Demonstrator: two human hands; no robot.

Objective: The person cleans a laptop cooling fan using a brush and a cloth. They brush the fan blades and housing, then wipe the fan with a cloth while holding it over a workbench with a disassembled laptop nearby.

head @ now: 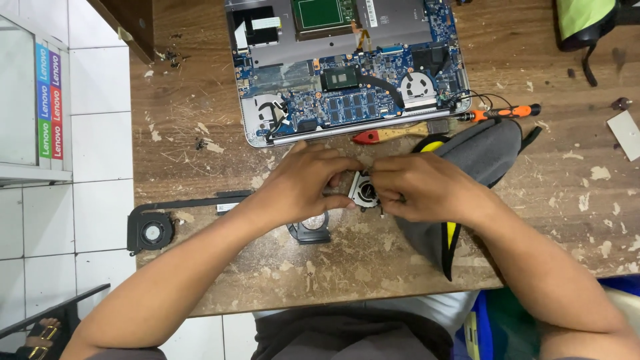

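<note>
Two bare forearms reaching up from the bottom edge, meeting at the middle of a worn, paint-flecked wooden table [200,127].

Far left: white tiled floor, a glass cabinet edge with coloured stickers. At the table's left edge, a black cooling fan with heat pipe [151,231], lying flat, well apart from the hands.

Centre: left hand [303,183], fingers curled and pressed onto the left side of a small round laptop fan [364,190], thumb and fingertips pinching its rim. Just below that hand, a dark fan housing [311,230] flat on the wood, partly hidden by the wrist. Right hand [420,187], fingers bent, pinching the fan's right side; fan held between both hands just above the tabletop, near the table's middle.

Beyond the hands: an opened laptop [347,73], bottom cover off, blue circuit board, memory chips and a fan exposed. Just before it, a red-handled brush [400,132] and an orange-handled screwdriver [503,113].

Right: a grey pouch with yellow trim [483,150] under the right wrist. Far upper right, a green and black bag [587,20].
</note>
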